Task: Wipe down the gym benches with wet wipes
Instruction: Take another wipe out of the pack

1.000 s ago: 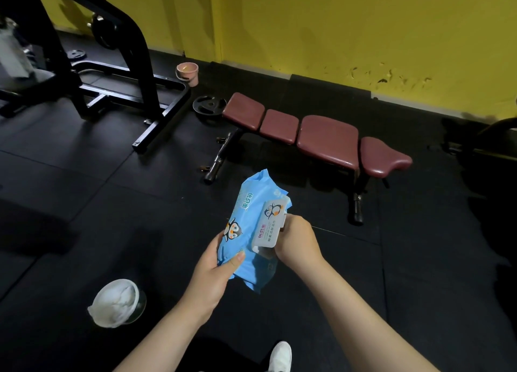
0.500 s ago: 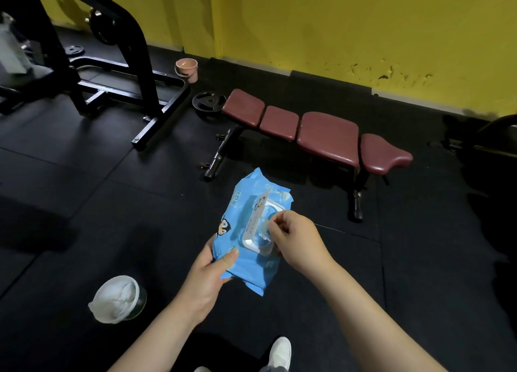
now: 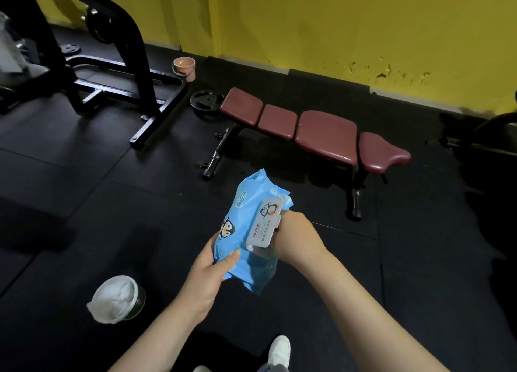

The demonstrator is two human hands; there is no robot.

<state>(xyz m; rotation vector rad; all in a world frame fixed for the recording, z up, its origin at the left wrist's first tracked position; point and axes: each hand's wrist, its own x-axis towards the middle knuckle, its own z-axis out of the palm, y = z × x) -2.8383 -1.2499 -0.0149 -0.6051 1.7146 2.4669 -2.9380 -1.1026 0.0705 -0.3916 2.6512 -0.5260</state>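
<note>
A blue wet wipes pack [image 3: 246, 204] with a penguin print is held up in front of me, above the black floor. My left hand [image 3: 208, 273] grips its lower end, thumb on top. My right hand [image 3: 293, 237] is curled against the right edge of the pack's white flip lid [image 3: 264, 222], its fingertips hidden behind the lid. No wipe shows outside the pack. The gym bench [image 3: 326, 132], with several maroon pads on a black frame, stands beyond the pack, near the yellow wall.
A small bin lined with a white bag [image 3: 116, 299] sits on the floor at lower left. A black machine frame [image 3: 140, 72], a pink bucket [image 3: 184, 68] and a weight plate [image 3: 207, 100] lie left of the bench. Dark equipment [image 3: 489, 136] stands at right. My white shoe [image 3: 279, 349] is below.
Half a second ago the lid was flipped open and my right fingers pinched at the opening. Now the lid's printed face shows again, with my right hand at its edge.
</note>
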